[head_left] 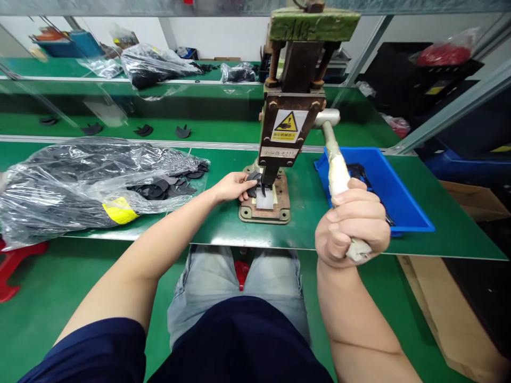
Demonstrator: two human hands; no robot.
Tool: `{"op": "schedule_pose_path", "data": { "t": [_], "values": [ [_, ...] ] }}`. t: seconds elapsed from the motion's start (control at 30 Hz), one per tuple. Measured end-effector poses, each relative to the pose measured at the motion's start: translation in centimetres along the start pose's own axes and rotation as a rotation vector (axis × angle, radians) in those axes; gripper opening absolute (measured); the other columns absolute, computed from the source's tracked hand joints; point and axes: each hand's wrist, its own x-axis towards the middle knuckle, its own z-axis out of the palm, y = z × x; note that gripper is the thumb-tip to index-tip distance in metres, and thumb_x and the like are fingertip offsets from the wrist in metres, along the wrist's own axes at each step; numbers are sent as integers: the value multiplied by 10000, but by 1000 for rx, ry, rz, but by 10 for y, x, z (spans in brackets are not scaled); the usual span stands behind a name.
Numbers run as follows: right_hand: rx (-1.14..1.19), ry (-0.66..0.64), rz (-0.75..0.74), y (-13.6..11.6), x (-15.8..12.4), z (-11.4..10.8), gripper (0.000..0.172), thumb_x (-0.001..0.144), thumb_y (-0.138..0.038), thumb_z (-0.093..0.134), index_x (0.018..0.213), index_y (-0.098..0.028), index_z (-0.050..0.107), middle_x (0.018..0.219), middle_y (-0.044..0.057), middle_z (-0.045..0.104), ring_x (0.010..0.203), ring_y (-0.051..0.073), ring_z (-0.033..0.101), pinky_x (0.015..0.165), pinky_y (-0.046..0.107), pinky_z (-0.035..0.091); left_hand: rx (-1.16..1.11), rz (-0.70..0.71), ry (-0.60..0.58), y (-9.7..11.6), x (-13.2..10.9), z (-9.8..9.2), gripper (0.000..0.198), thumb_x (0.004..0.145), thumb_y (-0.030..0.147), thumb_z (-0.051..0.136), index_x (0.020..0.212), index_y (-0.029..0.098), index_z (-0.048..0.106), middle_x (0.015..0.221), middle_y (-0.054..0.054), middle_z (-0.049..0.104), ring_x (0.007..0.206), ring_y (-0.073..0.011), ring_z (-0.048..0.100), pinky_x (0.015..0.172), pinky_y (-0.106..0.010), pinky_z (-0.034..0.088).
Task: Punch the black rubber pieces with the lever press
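Note:
In the head view a hand-operated press (293, 69) with a warning label stands on the green bench. My left hand (235, 187) pinches a black curved piece (252, 183) at the press base (281, 205), beside the ram's lower end. A pale plate (264, 199) lies on that base under the ram. My right hand (353, 223) is wrapped around the taped lever handle (337, 173) on the press's right side, and the lever is raised toward me. Fingers partly hide how the black piece sits against the ram.
Left on the bench, a clear plastic bag (80, 181) spills several black pieces (159, 189). To the right stands a blue bin (393, 186) with black parts inside. Several black pieces (182, 131) lie spaced along the strip behind. Another bag (155, 64) rests farther back.

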Motion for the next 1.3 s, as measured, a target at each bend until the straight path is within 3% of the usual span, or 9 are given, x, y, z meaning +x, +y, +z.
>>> {"op": "schedule_pose_path", "data": {
  "t": [0.17,0.37,0.67,0.87,1.03,1.1,1.2,1.3],
  "values": [
    [-5,24,0,2,-1,1,386,918,-490,683,686,-242,498,660,-50,505,807,159,671,1020,532,575,36,-63,-25,2,5,-4,357,960,498,800,911,171,665,528,-10,649,421,-112,580,440,-205,427],
    [33,104,-22,4,-1,9,398,916,-467,695,689,-230,470,651,-52,468,789,135,663,1017,506,571,18,-160,-46,10,8,-4,314,965,430,805,849,170,671,497,3,615,410,-107,572,432,-197,425],
    [27,90,6,2,1,8,355,878,-422,698,682,-237,465,646,-55,502,768,162,652,1003,539,572,-40,-316,4,24,7,-1,328,898,404,871,772,148,709,565,-39,678,428,-107,574,443,-222,411],
    [22,146,-16,2,2,14,292,892,-404,668,698,-256,508,636,-57,496,740,154,641,974,522,580,-95,-307,40,19,2,3,364,940,393,828,732,151,653,587,-51,702,411,-93,552,415,-215,359],
    [145,125,-64,2,51,21,187,881,-429,755,867,-268,660,696,-49,548,746,141,659,915,455,602,-133,-267,40,15,-3,7,363,924,420,843,763,154,655,643,-58,738,422,-90,565,419,-204,373],
    [209,73,-58,2,83,22,286,878,-442,790,1049,-225,718,856,-7,642,840,145,693,922,428,604,-118,-242,35,15,-4,4,360,929,431,835,772,157,663,652,-52,738,433,-90,572,432,-199,386],
    [303,-42,15,4,124,23,438,930,-384,749,1306,-167,696,1205,68,674,1097,154,710,1045,432,573,-57,-160,102,17,-2,-14,378,894,439,865,738,161,662,629,-33,712,443,-90,566,456,-201,383],
    [348,-83,93,10,144,24,490,943,-254,698,1423,-184,632,1420,66,614,1279,179,693,1134,474,515,6,-53,209,19,1,-43,427,856,424,888,643,172,617,594,-22,681,480,-106,579,539,-225,431]
  ]
}}
